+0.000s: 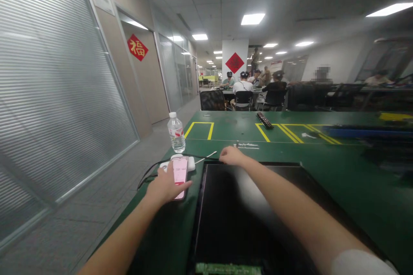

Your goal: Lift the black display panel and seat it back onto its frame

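My left hand point(163, 187) lies over a phone point(180, 172) with a lit pink screen, its thumb and fingers spread apart. Beneath and behind the phone are a white charger-like block point(191, 163) and a black cable point(151, 168). Beyond the far left corner of a large black display panel point(232, 219), my right hand point(231, 155) is closed, fingers curled downward. The black cable runs up to its fingertips, but what they pinch is hidden. A thin white cable point(206, 157) with a small tip lies just left of that hand. Along the panel's near edge shows a green circuit board point(228, 269).
A water bottle point(176, 133) stands at the green table's point(222, 131) left edge. Farther back lie a dark slotted strip point(264, 120) and a small white piece point(309, 135). Blurred blue and dark items point(371, 132) occupy the right. Several people sit beyond, near chairs point(243, 99).
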`<state>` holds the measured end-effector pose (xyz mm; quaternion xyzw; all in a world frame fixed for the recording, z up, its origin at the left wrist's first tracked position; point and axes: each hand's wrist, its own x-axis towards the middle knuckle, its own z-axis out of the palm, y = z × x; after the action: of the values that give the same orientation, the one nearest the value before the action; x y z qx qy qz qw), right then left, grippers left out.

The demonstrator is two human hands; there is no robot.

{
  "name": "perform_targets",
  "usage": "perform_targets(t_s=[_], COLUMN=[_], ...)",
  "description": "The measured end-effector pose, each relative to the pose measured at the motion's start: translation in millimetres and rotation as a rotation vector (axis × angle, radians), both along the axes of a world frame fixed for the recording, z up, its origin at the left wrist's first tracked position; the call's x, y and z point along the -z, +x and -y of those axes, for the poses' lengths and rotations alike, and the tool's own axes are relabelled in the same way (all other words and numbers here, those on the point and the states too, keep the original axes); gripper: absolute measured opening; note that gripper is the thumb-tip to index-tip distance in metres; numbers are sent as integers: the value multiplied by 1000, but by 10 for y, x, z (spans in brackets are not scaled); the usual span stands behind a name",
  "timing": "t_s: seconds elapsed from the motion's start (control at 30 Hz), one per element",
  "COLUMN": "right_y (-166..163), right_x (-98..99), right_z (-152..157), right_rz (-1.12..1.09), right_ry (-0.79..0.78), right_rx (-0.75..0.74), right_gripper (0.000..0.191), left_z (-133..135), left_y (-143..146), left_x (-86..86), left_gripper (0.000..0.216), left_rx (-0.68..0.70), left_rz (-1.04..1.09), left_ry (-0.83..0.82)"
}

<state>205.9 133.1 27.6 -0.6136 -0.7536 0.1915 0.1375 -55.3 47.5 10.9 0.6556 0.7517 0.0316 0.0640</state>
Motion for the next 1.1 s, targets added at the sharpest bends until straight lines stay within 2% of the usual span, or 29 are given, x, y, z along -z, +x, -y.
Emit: perform_targets(t_s=[0.13,0.3,0.4,0.57,0.7,0.9,1.1], right_y=[-564,-803,-714,-368,-179,-121,-214], right_x=[254,341,304,286,348,468,473], right_z=[-198,-330,-473,-667,-712,-719,-737], right_rz=[54,162,242,353,352,203,-132], right_ry=[-10,6,-5,-11,20,91,147], right_rx=[-97,-89,-29,82,40,-38,-57], right_gripper=[18,26,29,38,45,21,15], left_z=[37,37,23,9,8,15,-77], left_y=[82,177,188,161,153,191,154], left_x=[104,119,97,106,109,68,-28], left_gripper=[113,108,106,107,107,110,109], left_rx=[8,-7,-6,-6,-6,-24,-25], left_rz=[24,4,5,20,29,26,60], left_ry=[72,67,40,34,28,48,8])
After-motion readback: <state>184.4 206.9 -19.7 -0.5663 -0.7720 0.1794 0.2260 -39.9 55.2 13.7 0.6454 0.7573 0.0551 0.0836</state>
